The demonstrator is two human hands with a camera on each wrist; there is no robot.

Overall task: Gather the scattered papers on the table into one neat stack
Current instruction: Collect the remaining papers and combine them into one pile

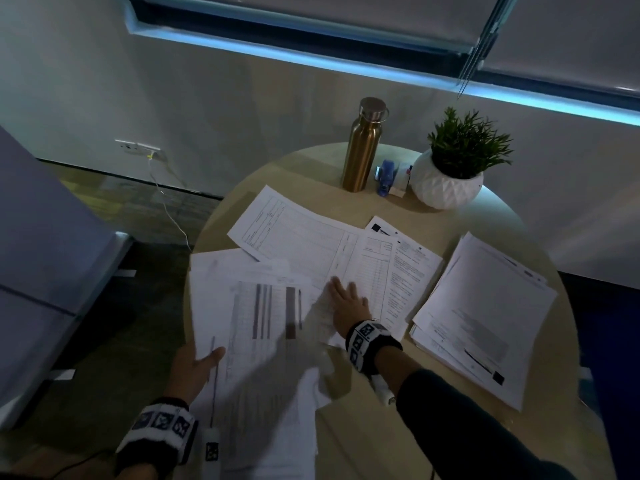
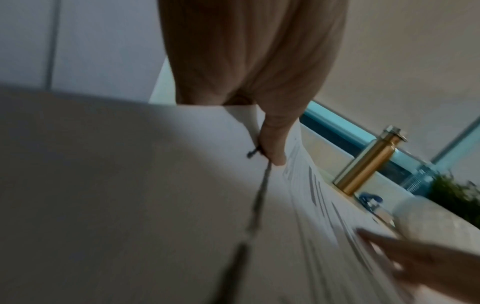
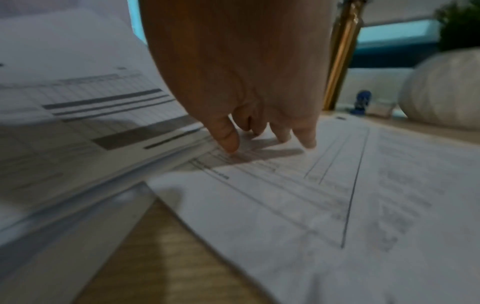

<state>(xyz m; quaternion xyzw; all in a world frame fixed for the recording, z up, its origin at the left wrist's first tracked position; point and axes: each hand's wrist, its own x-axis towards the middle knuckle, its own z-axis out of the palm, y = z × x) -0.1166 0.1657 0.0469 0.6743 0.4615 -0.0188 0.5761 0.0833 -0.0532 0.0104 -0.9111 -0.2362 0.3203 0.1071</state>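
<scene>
Head view: loose papers [image 1: 311,244] sprawl across the round table [image 1: 346,427]; thin, floppy, slippery, best taken by their edges. My left hand [image 1: 194,368] pinches a lifted sheaf [image 1: 263,341]; my right hand [image 1: 346,299] presses flat, fingers straight. Bottle [image 1: 362,147] and plant [image 1: 450,168] stand behind.

Loose papers [image 1: 311,244] overlap mid-table; stack [image 1: 485,317] lies right; bottle [image 1: 362,147] and plant [image 1: 453,164] stand behind.

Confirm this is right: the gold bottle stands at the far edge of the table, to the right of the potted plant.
Wrong side. In the head view the gold bottle stands at the table's far edge to the left of the potted plant.
</scene>
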